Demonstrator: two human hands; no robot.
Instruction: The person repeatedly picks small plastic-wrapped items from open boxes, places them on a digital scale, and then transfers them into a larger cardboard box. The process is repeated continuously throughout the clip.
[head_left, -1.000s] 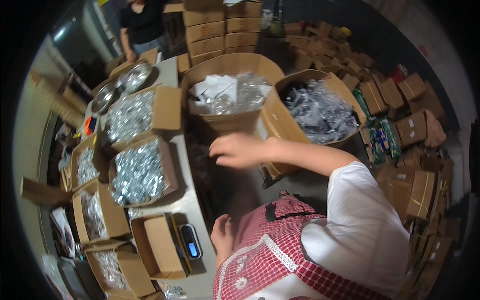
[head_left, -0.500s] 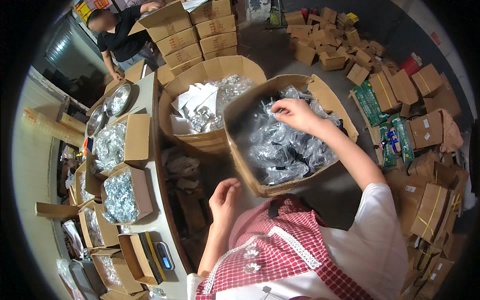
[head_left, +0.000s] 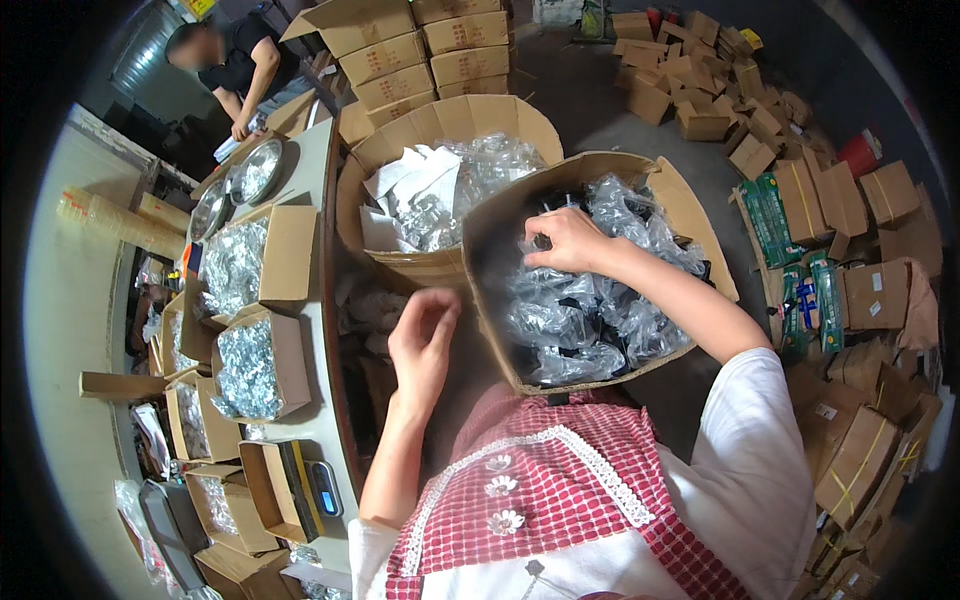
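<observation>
A large cardboard box [head_left: 500, 345] stands in front of me, filled with clear plastic bags [head_left: 560, 322] that have black pieces inside. My right hand [head_left: 567, 241] is over the left part of this box, its fingers bent inward and closed. Clear plastic shows right at the fingertips, but what they grip, if anything, is hidden. Between the box and the table, my left hand [head_left: 424, 338] hovers in the air. Its fingers are curled and smeared by motion, and no object shows in them.
Behind stands a round-sided carton [head_left: 400, 262] with white paper and clear packs. The table [head_left: 318, 190] at left bears metal bowls [head_left: 262, 170], a box of silvery packs [head_left: 247, 372] and a small scale [head_left: 323, 488]. A co-worker [head_left: 255, 70] is at its far end. Cartons [head_left: 690, 75] lie heaped right.
My right hand has come lower and nearer over the bags. My left hand has risen toward the box's left side. The view has shifted slightly; the co-worker's arms have moved to the table end.
</observation>
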